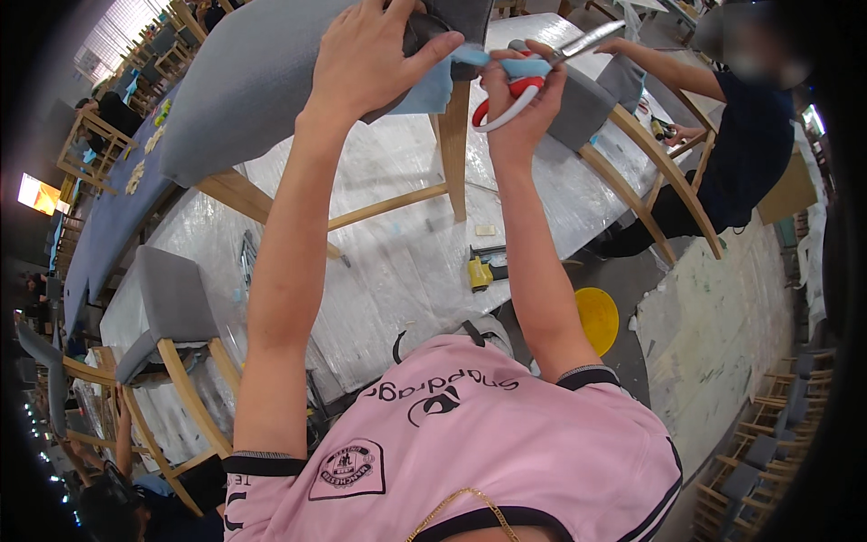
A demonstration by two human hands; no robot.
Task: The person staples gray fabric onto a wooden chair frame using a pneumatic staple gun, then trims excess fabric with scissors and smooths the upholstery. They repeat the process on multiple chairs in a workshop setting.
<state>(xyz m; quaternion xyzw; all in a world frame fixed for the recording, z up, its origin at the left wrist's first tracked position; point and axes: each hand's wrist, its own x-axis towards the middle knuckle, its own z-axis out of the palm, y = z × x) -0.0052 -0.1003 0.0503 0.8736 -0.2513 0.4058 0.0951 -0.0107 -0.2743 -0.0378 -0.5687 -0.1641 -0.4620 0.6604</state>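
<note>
My pink shirt (470, 434) below; my left hand (366, 59) pinches blue fabric (432, 88), right hand (519, 99) beside it grips red-handled scissors (515, 86).

- Worktable (397, 262): covered in clear plastic sheeting, wrinkled across the surface.
- Yellow-and-black hand tool (488, 267): lying on the sheeting near the table's edge.
- Second chair (172, 316): grey upholstered seat, light wooden legs, standing at the table's left end.
- Yellow round disc (597, 319): flat on the dark floor, just beside the table.
- Co-worker (731, 144): person in a dark shirt at the far side of the table, one arm stretched over it.
- Stacked chairs (759, 452): rows at the lower right, well apart from the table.
</note>
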